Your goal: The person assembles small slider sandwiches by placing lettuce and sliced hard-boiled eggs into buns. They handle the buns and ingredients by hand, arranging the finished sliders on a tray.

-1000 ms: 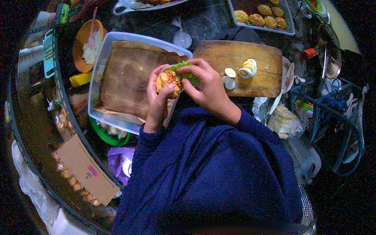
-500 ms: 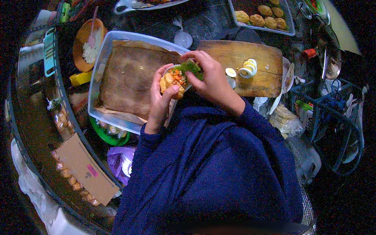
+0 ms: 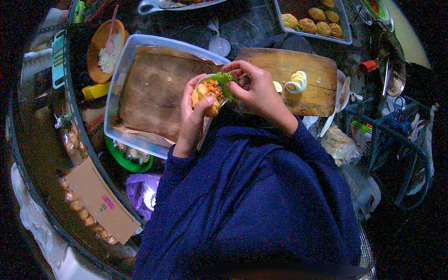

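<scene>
My left hand is closed around a golden fried bun in a pleated white paper cup, thumb on the front. The bun is split, with an orange and pale chopped filling showing. At its right side a green lettuce leaf is pinched by my right hand, whose index finger arches above it. Both hands are over the right edge of a clear plastic box lined with brown paper. Beyond my right hand, sliced boiled egg lies on a wooden chopping board.
Several filled buns sit in another clear box at the far right. To the left are an orange bowl with a pink spoon, a green basket and a cardboard piece. A dark blue crate stands at right.
My right hand has shifted slightly right and down, covering more of the near egg pieces. More of the lettuce's frilly face and the bun's filling now shows. My left hand keeps its hold.
</scene>
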`<action>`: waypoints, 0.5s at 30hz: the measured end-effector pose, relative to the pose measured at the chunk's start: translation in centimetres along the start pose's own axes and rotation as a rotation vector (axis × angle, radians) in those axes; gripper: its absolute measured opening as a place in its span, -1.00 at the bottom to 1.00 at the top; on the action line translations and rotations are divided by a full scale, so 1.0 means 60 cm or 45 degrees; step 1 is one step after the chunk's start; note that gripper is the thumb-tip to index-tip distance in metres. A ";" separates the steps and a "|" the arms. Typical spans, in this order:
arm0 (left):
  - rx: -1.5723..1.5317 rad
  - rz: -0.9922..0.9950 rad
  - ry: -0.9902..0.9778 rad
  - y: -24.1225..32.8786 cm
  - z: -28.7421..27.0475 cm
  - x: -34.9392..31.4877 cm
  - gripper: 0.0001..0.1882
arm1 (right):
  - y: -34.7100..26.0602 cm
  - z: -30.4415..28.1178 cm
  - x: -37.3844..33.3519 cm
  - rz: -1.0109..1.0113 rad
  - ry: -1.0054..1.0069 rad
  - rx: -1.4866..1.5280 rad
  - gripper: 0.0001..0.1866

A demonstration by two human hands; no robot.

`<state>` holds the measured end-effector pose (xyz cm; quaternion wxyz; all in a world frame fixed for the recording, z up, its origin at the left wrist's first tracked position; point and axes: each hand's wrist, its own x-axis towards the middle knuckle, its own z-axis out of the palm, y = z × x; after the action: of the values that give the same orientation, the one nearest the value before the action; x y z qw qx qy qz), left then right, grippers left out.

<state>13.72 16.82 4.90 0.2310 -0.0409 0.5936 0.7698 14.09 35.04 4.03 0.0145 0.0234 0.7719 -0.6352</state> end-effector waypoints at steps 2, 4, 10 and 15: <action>-0.005 -0.005 0.001 -0.002 -0.001 0.000 -0.36 | 0.001 0.002 -0.003 0.064 -0.008 -0.017 -0.70; -0.042 -0.018 -0.015 -0.004 0.000 -0.001 -0.36 | 0.002 0.004 -0.005 0.098 -0.009 -0.033 -0.69; -0.024 -0.055 -0.002 0.003 0.003 -0.002 -0.36 | 0.000 0.004 0.005 -0.100 0.034 -0.246 -0.67; 0.034 -0.036 -0.007 0.006 0.006 -0.005 -0.37 | -0.003 -0.006 0.019 -0.465 -0.166 -0.613 -0.65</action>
<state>13.89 16.99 5.45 0.2440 -0.0439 0.6026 0.7586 12.95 35.39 4.23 -0.0452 -0.1604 0.8891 -0.4263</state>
